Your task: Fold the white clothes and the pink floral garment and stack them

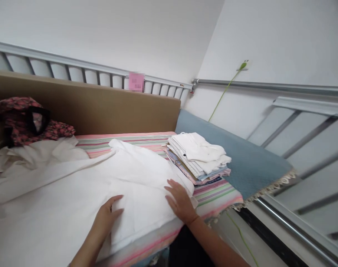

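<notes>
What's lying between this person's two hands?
In the head camera view, only a stretch of white cloth, lightly creased, shows between the left hand and the right hand; nothing else lies there.

Plain white is shown by the spread garment, while a creamier off-white is seen on the crumpled cloth. The sheet is striped in pink, green, purple and pale tones. The folded pile is topped with white, and pink, light blue, brownish mustard and navy are layered beneath. The bunched fabric is patterned with coral-pink florals on a dark ground and trimmed in black. The board is coloured brown; the cover is dusty blue, edged with a cream fringe. Pink is borne by the card, lime green by the cord.
</notes>
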Available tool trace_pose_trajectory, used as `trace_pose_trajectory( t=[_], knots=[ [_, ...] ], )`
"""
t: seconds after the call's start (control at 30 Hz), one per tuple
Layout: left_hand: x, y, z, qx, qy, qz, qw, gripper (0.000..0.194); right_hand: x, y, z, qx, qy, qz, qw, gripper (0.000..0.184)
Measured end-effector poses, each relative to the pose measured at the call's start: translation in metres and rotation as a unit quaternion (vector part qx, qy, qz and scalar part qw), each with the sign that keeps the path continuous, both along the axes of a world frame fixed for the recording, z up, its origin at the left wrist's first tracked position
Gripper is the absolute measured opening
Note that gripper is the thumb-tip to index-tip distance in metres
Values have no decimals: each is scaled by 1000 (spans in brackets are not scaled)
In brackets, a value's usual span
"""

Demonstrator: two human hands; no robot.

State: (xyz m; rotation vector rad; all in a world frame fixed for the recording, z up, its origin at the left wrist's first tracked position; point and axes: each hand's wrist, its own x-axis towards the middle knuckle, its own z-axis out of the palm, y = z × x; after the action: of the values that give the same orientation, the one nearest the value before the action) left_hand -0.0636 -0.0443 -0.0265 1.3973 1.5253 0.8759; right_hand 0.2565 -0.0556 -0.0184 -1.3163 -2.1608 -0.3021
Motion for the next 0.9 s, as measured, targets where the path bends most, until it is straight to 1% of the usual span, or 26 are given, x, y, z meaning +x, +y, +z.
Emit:
trace_pose_trajectory(
  t=[0.07, 0.17, 0.2, 0.27, 0.37, 0.43, 0.53, 0.6, 0.73, 0.9],
  knots=[
    [-2, 2, 0, -1, -2, 11, 1000, 51, -11, -7, 0, -79, -66, 32, 994, 43],
    [-4, 7, -5, -1, -14, 16, 1000, 48, -19, -9, -5, -195, -109, 30, 974, 52],
    [-3, 8, -7, 0, -15, 17, 1000, 47, -19, -8, -7, -217, -111, 22, 970, 52],
    [-1, 9, -11, 18, -10, 23, 1000, 43, -19, -6, -11, -233, -114, 11, 966, 53],
    [3, 6, -13, 53, 5, 35, 998, 42, -16, -4, -14, -210, -124, 7, 970, 52],
    [5, 2, -11, 58, 10, 39, 998, 45, -12, -2, -16, -159, -120, 0, 980, 49],
    [7, -3, -3, 52, 11, 33, 998, 50, -5, 2, -21, -59, -90, -3, 994, 47],
    [7, -5, 2, 45, 8, 23, 999, 52, 0, 6, -23, -18, -67, 4, 998, 48],
    [3, -8, 8, 25, -23, 14, 999, 54, 1, 7, -21, -10, -45, 17, 999, 47],
    [-6, -4, 5, 12, -62, 8, 998, 56, 0, 4, -14, -25, -26, 4, 999, 43]
  ],
)
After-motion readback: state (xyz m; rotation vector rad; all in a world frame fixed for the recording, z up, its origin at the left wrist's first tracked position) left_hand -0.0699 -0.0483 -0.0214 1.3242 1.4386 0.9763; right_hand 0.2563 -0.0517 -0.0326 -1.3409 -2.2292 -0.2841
